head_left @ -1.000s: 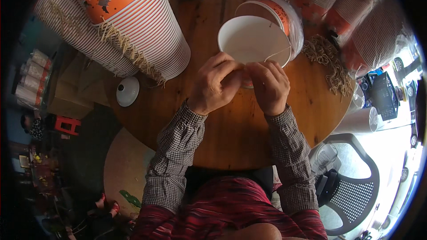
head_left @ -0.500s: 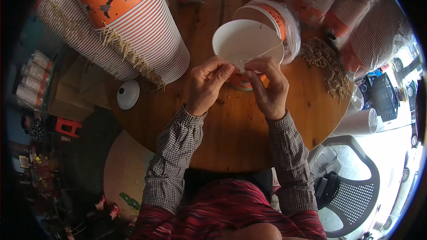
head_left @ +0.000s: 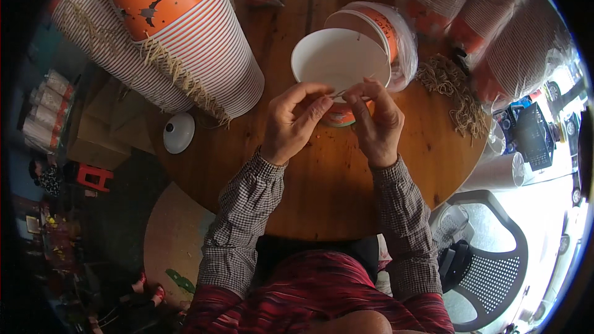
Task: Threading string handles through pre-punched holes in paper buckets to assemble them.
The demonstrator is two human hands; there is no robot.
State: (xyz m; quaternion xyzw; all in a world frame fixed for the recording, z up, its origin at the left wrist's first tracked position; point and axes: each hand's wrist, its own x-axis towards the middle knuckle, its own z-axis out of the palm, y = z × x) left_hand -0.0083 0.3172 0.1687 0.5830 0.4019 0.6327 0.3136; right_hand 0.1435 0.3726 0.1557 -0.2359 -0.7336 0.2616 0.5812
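A white-lined paper bucket (head_left: 337, 55) with an orange printed outside stands before me, its mouth tilted toward me. At its near rim, my left hand (head_left: 292, 122) pinches a thin tan cord (head_left: 338, 94) between thumb and forefinger. My right hand (head_left: 378, 125) is closed on the same cord just to the right, its fingertips close to the left ones. Much of the cord is hidden by my fingers. Behind the bucket, another orange-and-white bucket (head_left: 387, 32) sits in clear plastic wrap.
Tall nested stacks of orange buckets (head_left: 213, 49) with tan cords hanging from them rise at the left. A white lid (head_left: 179, 132) lies beside them. On the right are a heap of loose cords (head_left: 455, 89) and wrapped bucket stacks (head_left: 520, 49). A grey chair (head_left: 495, 260) stands beyond the round table (head_left: 309, 210).
Both hands have drawn closer together at the rim. The cord end that stretched up to the right over the bucket's mouth now barely shows. The bucket has shifted slightly left.
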